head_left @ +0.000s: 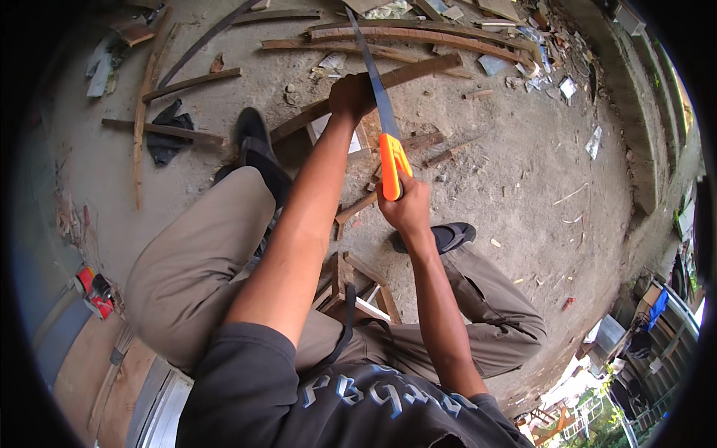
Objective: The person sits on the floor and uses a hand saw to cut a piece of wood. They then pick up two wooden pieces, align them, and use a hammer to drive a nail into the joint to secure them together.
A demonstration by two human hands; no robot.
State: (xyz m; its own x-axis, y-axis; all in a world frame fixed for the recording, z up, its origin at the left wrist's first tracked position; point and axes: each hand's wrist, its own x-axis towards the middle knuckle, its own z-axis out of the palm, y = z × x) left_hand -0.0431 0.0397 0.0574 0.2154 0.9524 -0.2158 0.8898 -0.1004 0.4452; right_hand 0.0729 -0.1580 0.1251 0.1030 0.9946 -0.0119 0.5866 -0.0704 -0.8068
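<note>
Two hands work one cut, and what counts is how the saw lies across the wood. Around them spreads the dusty concrete floor [515,149], littered with offcuts, long curved battens [418,33] at the far side and a dark rag [166,131] off to the left. Nearer in, the wooden plank [414,71] runs slantwise from lower left to upper right, its near end pinned under the person's left shoe [254,145]; the right shoe [444,235] stands apart on the floor.

Across that plank lies the handsaw [377,93], its long axis running almost straight away from the body: orange handle nearest, steel blade reaching up and slightly left, so blade and plank cross at a steep angle just beside the left hand [351,95].

That left hand is closed down on the plank, right against the blade's left side, steadying the wood. The right hand [407,205] is wrapped tight round the orange handle, this grip lying below the crossing point, with the plank ahead of it along the blade's line. Whether the teeth are already in the wood I cannot tell.
</note>
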